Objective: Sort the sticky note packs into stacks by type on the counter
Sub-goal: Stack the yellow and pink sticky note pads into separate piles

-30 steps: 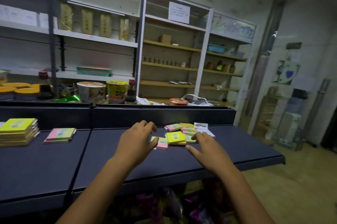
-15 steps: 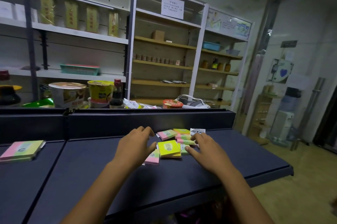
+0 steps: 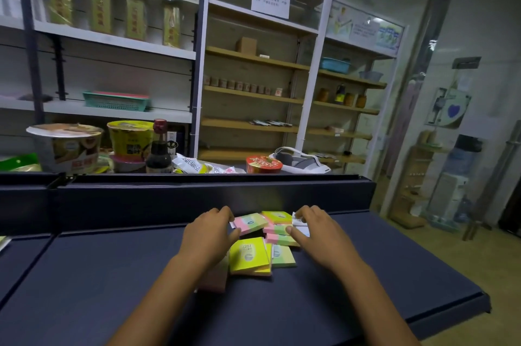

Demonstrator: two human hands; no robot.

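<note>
Both hands reach into the jumbled pile of pastel sticky note packs (image 3: pixel 260 244) on the dark tabletop (image 3: pixel 112 275); left hand (image 3: pixel 207 235) pinches a pink-and-green pack (image 3: pixel 249 223), right hand (image 3: pixel 318 230) fingers spread loose over another; next, lifting one type clear.

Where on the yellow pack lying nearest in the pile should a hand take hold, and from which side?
Probably its two side edges, coming from above and the near side. The yellow pack lies flat on top of others, its broad face up and its near edge free over the counter. The left hand crowds its left edge; the right hand is farther back, so its right edge is more open.
</note>
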